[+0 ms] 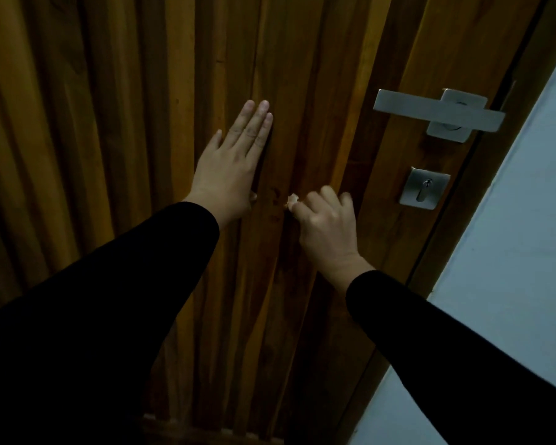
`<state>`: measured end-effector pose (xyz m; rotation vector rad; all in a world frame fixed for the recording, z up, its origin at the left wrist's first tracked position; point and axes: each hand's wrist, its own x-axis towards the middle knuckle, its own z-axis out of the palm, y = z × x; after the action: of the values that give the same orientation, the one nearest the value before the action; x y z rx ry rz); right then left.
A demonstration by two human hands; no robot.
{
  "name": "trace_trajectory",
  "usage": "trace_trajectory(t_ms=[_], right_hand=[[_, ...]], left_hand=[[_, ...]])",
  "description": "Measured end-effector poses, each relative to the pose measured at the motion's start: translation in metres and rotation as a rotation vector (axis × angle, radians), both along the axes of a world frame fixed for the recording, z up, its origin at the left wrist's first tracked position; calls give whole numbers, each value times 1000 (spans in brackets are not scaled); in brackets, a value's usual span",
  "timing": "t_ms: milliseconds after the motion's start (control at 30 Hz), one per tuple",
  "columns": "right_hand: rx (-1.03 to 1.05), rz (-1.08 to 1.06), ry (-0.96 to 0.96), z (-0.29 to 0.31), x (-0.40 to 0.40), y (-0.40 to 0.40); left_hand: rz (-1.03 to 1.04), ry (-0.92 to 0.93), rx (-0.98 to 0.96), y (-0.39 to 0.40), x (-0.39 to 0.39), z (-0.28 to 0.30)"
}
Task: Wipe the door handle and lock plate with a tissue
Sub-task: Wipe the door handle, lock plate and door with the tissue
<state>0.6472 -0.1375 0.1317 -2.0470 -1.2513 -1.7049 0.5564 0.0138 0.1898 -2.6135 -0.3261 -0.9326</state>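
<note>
Your right hand (326, 224), mid-frame, curls round what looks like a small tissue (292, 200), well left of the lock plate (424, 188) and below the door handle (438, 112) at upper right. Your left hand (230, 165) lies flat, fingers straight, on the door (318, 91).

Left hand (235, 162) lies flat on the door (142, 91); right hand (326, 220) pinches what seems a tissue (292, 200), door handle (437, 112) at two o'clock.
</note>
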Motion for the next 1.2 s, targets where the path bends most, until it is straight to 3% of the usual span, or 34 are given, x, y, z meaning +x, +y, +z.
trace_trajectory(t_ms=[200,567,1200], right_hand=[[-115,1,31,-50,-1,-3],[-285,-25,40,-73,1,-11],[-671,-91,155,-65,-3,-19]], left_hand=[[9,6,-2,0,0,0],[-4,5,-20,0,0,0],[-2,14,-53,-1,-1,1]])
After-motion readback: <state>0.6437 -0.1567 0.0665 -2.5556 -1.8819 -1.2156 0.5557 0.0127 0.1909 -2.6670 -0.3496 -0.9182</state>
